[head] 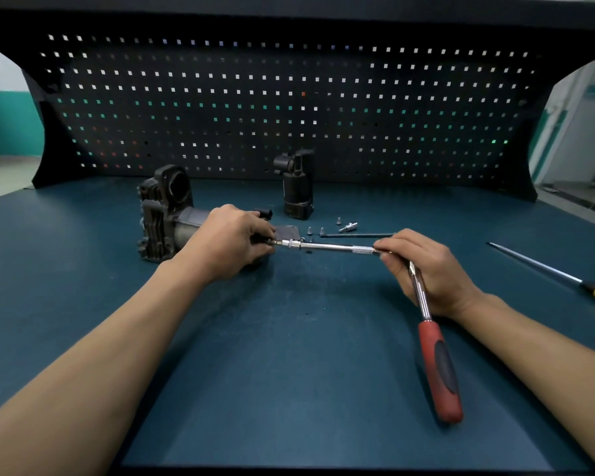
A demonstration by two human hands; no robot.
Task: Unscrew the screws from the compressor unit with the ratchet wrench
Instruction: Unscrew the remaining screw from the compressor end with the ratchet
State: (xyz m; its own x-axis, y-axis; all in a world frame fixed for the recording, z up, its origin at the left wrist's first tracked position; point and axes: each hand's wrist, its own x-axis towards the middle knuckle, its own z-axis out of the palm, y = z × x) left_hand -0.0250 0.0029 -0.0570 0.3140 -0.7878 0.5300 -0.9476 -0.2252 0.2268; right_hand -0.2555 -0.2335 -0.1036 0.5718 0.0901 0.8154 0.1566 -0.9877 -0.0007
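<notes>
The dark grey compressor unit (162, 218) lies on its side at the left middle of the blue bench. My left hand (231, 242) rests over its right end, fingers pinched around the bit tip where it meets the unit. My right hand (423, 266) grips the head of the ratchet wrench (438, 365), whose red-and-black handle hangs toward me. A chrome extension bar (330, 247) runs level from the wrench head to the compressor. Three loose screws (322, 231) stand on the bench just behind the bar.
A black cylindrical part (298, 187) stands upright behind the work. A small chrome socket adapter (347, 227) and a thin dark rod (358, 235) lie near the screws. A yellow-handled screwdriver (564, 274) lies at the right. A black pegboard (289, 108) closes the back.
</notes>
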